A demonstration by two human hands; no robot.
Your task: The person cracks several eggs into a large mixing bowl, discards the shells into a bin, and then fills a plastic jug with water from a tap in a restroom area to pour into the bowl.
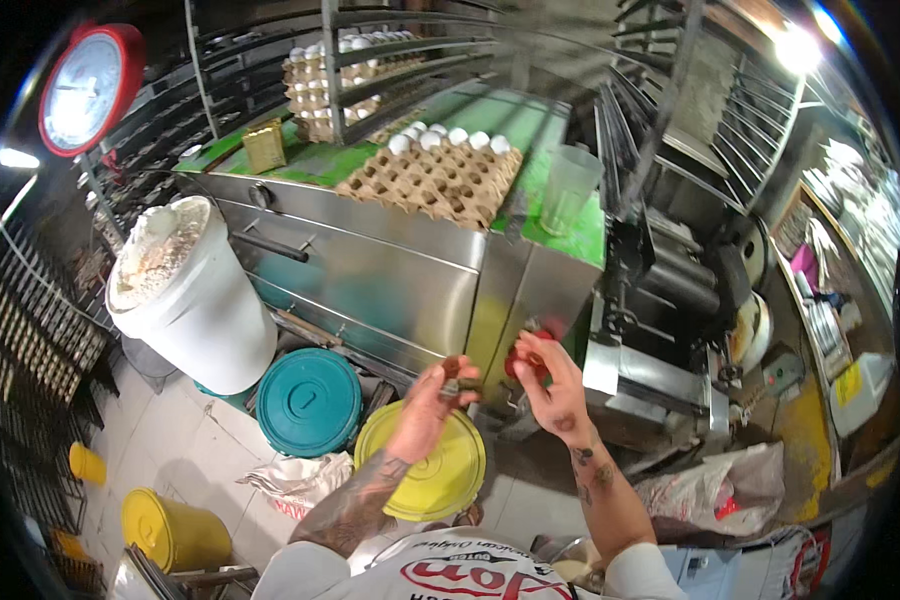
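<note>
My left hand [436, 400] is raised above the yellow lid [430, 470], blurred, its fingers curled around something small that I cannot make out. My right hand [550, 380], fingers bent and apart, overlaps a red round object [518, 352] beside the steel cabinet's front [370, 280]; contact is unclear. Above them, a cardboard egg tray [420, 190] with a row of white eggs at its back lies on the green top [570, 250], beside a clear plastic jug [568, 185] and a small yellow container [263, 145]. A teal lid [308, 400] is at lower left.
Stacked egg trays [315, 105] stand behind a rack. A red-rimmed scale [88, 90], a white bin of flour-like powder [185, 320] and yellow buckets [175, 530] are left. A machine [690, 290], a cluttered shelf [830, 320] and a sack [710, 490] are right.
</note>
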